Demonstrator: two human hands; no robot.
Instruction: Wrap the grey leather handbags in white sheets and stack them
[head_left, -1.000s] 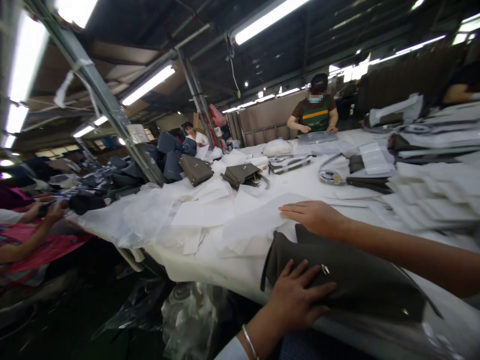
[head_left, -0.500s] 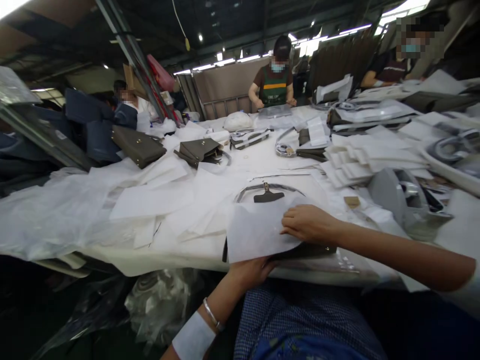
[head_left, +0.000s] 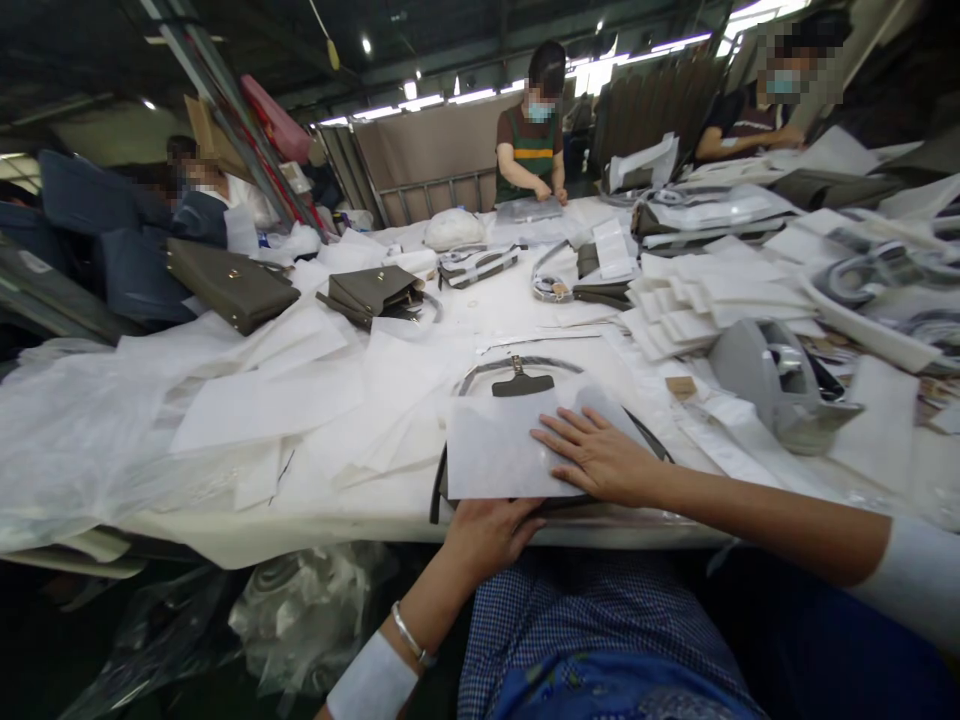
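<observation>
A dark olive handbag (head_left: pixel 441 478) lies at the table's front edge under a sheet of white paper (head_left: pixel 491 450). Its flap tab (head_left: pixel 523 384) and curved handle show beyond the paper's far edge. My right hand (head_left: pixel 600 455) rests flat on the right part of the sheet, fingers spread. At the bag's near edge, my left hand (head_left: pixel 491 535) grips it, thumb toward me; the fingertips are partly hidden.
Olive handbags (head_left: pixel 379 293) stand farther back, with stacked white sheets (head_left: pixel 697 300) to the right. A grey tape dispenser (head_left: pixel 772 375) sits at right. Clear plastic (head_left: pixel 82 430) covers the left side. Co-workers (head_left: pixel 531 140) are across the table.
My right hand has gone from curled fingers at the paper's right side to lying flat with fingers spread. The sheet now lies flatter over the bag. My left hand stays at the near edge.
</observation>
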